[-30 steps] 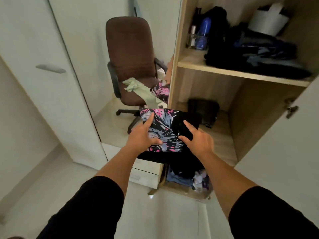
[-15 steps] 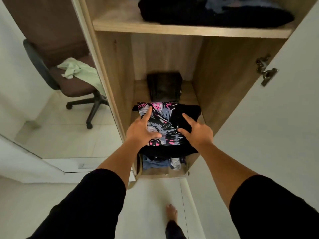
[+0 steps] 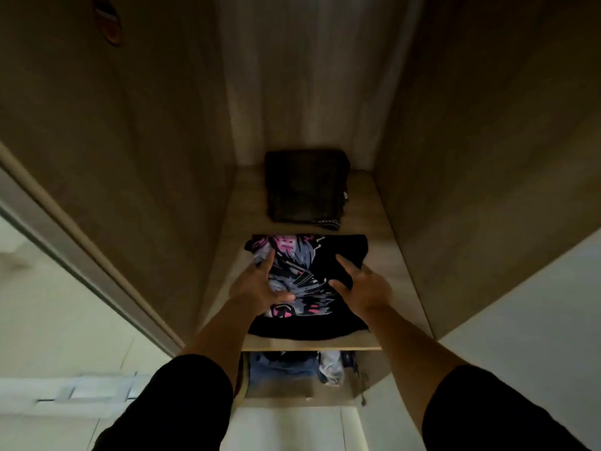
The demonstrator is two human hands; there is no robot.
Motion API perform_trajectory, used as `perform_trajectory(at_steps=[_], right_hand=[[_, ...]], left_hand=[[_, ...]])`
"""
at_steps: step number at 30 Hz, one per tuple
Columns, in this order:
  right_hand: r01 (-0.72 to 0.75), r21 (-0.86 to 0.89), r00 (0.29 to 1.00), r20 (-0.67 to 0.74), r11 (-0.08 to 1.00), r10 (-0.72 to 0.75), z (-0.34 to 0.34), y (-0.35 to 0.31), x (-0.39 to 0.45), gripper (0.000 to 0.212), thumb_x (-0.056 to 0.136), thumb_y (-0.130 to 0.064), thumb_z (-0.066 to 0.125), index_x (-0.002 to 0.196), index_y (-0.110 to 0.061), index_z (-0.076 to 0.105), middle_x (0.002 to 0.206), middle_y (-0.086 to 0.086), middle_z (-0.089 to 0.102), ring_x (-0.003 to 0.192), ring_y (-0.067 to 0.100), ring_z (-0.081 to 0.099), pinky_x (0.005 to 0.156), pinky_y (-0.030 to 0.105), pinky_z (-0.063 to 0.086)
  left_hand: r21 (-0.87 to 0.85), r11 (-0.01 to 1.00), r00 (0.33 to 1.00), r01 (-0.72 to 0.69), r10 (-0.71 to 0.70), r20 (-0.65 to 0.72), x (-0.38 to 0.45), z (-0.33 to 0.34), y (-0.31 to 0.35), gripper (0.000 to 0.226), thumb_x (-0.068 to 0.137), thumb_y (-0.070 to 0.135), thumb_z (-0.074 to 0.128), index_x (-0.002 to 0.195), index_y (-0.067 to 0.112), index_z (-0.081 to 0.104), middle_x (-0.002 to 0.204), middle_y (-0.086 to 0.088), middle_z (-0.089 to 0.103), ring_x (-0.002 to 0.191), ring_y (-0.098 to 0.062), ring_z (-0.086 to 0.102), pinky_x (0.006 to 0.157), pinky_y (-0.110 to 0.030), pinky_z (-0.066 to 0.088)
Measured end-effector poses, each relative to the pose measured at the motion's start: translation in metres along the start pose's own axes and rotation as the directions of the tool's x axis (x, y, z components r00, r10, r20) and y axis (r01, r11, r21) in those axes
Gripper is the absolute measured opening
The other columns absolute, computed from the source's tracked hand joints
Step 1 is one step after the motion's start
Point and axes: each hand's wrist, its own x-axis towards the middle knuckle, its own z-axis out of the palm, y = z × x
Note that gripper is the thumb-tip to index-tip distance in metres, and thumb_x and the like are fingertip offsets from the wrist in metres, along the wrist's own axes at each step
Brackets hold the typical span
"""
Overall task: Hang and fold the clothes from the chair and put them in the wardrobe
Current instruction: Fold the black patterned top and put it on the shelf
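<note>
Placing step in hand: folded printed shirt (image 3: 309, 288) (black w/ pink and grey graphic) lies on the wardrobe shelf (image 3: 387, 255), near edge about level w/ the shelf's front lip. Both hands are on it, set apart, one per side. Left hand (image 3: 260, 284): fingers look fairly straight, forefinger pointing inward along the cloth, thumb laid across the print. Right hand (image 3: 361, 284): same attitude, thumb on the dark right part. Neither appears to curl round or pinch fabric; whether any fingers are tucked under the sides, can't tell.

Behind it, toward the back wall, a dark folded garment (image 3: 305, 187) sits apart from the shirt, bare shelf between them. Below the shelf, a lower compartment holds loose clothes (image 3: 292, 369), denim-blue and pale items, detail unclear.

Assessment: one garment is at the put-away stage; fold looks intact. Chair not in view, so remaining load can't be judged.

Next move calls for: seat the shirt a little deeper so no edge overhangs, pressing flat rather than dragging, since a sideways drag could open the fold. Then lift both hands straight off w/o snagging cloth.

Risk: low light inside; edges hard to check.
</note>
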Motion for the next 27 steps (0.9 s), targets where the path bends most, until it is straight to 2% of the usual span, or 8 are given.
perform_trajectory(at_steps=[3,6,9,11,15,20,23,27], right_hand=[[-0.055,0.048,0.996,0.077,0.997,0.052,0.017,0.004,0.009,0.059,0.093,-0.059,0.034,0.146,-0.048,0.011,0.152,0.009,0.027,0.126,0.031,0.044,0.097,0.039,0.043],[-0.097,0.041,0.989,0.118,0.994,0.092,0.011,0.001,0.011,0.060,0.094,-0.058,0.032,0.146,-0.048,0.006,0.156,0.007,0.016,0.134,0.031,0.030,0.104,0.046,0.033],[-0.117,0.104,0.993,0.048,0.988,0.112,-0.008,-0.004,-0.007,0.062,0.094,-0.056,0.035,0.148,-0.043,0.007,0.157,0.004,0.009,0.138,0.030,0.022,0.107,0.047,0.029],[-0.124,0.195,0.992,0.009,0.973,0.124,-0.024,-0.008,-0.028,0.063,0.094,-0.054,0.037,0.148,-0.040,0.009,0.158,0.003,0.008,0.140,0.029,0.020,0.109,0.046,0.028],[-0.092,0.345,0.993,-0.037,0.934,0.112,-0.067,-0.027,-0.082,0.062,0.095,-0.054,0.034,0.149,-0.038,0.008,0.158,0.003,0.011,0.143,0.026,0.018,0.112,0.044,0.027],[-0.064,0.550,0.988,-0.084,0.833,0.131,-0.119,-0.063,-0.164,0.067,0.093,-0.054,0.039,0.150,-0.029,0.013,0.155,0.007,0.023,0.141,0.027,0.026,0.112,0.041,0.030],[-0.074,0.574,0.988,-0.070,0.816,0.139,-0.145,-0.085,-0.213,0.070,0.094,-0.053,0.039,0.151,-0.024,0.012,0.156,0.007,0.022,0.141,0.027,0.026,0.112,0.038,0.027],[-0.087,0.570,0.991,-0.035,0.817,0.130,-0.165,-0.111,-0.259,0.068,0.095,-0.053,0.037,0.151,-0.023,0.012,0.157,0.006,0.017,0.143,0.025,0.021,0.112,0.037,0.026]], left_hand=[[-0.029,0.999,0.999,0.041,-0.042,-0.018,0.010,0.012,-0.008,0.107,0.073,0.056,0.070,0.147,0.042,-0.007,0.159,-0.009,-0.001,0.142,-0.027,0.025,0.106,-0.035,0.035],[-0.093,0.995,0.999,0.039,-0.042,-0.025,0.009,0.012,-0.008,0.103,0.074,0.059,0.068,0.147,0.043,-0.003,0.156,-0.009,0.000,0.137,-0.028,0.031,0.107,-0.038,0.037],[-0.180,0.979,0.992,0.093,-0.106,-0.064,-0.007,0.003,-0.001,0.088,0.082,0.063,0.054,0.148,0.040,0.001,0.155,-0.011,-0.003,0.143,-0.031,0.015,0.113,-0.045,0.026],[-0.250,0.964,0.989,0.096,-0.120,-0.085,-0.030,-0.010,0.008,0.079,0.087,0.063,0.043,0.149,0.039,-0.001,0.156,-0.010,-0.009,0.145,-0.030,0.007,0.114,-0.047,0.023],[-0.355,0.934,0.986,0.038,-0.092,-0.137,-0.100,-0.044,0.034,0.063,0.096,0.054,0.023,0.150,0.035,-0.004,0.159,-0.008,-0.001,0.146,-0.025,0.009,0.111,-0.035,0.022],[-0.408,0.905,0.971,-0.124,0.026,-0.238,-0.195,-0.072,0.045,0.067,0.091,0.060,0.013,0.150,0.033,-0.003,0.159,-0.005,0.007,0.146,-0.025,0.007,0.115,-0.038,0.010],[-0.453,0.878,0.967,-0.155,0.041,-0.253,-0.249,-0.083,0.046,0.073,0.086,0.067,0.010,0.149,0.035,-0.005,0.159,-0.002,0.009,0.146,-0.025,0.009,0.117,-0.044,0.009],[-0.564,0.803,0.947,-0.191,-0.001,-0.322,-0.309,-0.092,0.047,0.062,0.096,0.055,0.016,0.150,0.032,-0.004,0.159,0.002,0.010,0.146,-0.023,0.009,0.119,-0.044,0.008]])
